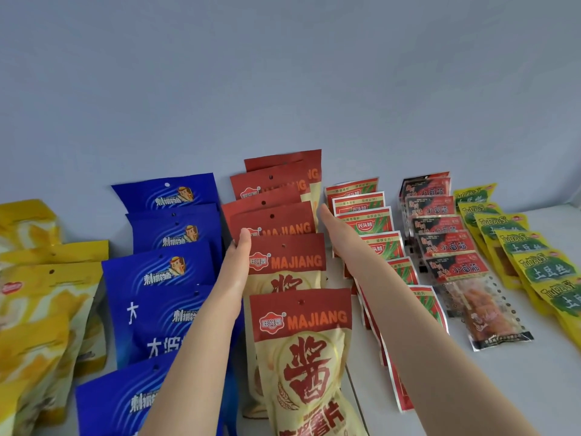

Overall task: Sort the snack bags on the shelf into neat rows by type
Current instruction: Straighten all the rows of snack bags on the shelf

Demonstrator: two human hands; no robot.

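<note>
Head view: two bare hands flank the middle row of snack bags on a pale shelf [471, 388] against a grey-blue wall [283, 73].

Well to the left of the left hand, yellow bags [47, 294] lie overlapping in a loose row at the frame's edge. Just left of that hand, blue bags [163, 269] run front to back, each overlapping the one behind it, and the forearm crosses over the nearest ones.

The left hand [239, 256] holds the left edge of the red MAJIANG bags [289, 259]. Its thumb is laid on the front of one bag midway along the row, and its fingers are hidden behind the edge. These red-topped, cream-bodied bags stand shingled in a single file between the two hands, with the nearest one large at the bottom of the frame.

The right hand [333, 225] is flat, its fingers straight and together. It lies against the right side of the same row, farther back than the left hand.

Just right of the right hand and partly under its forearm runs a row of small red-and-green packets [364, 225]. Beyond them to the right is a row of black-and-red packets [446, 243], and the nearest one shows orange contents through clear film. Farthest to the right of the hand, yellow-and-green packets [528, 247] run toward the frame's right edge.
</note>
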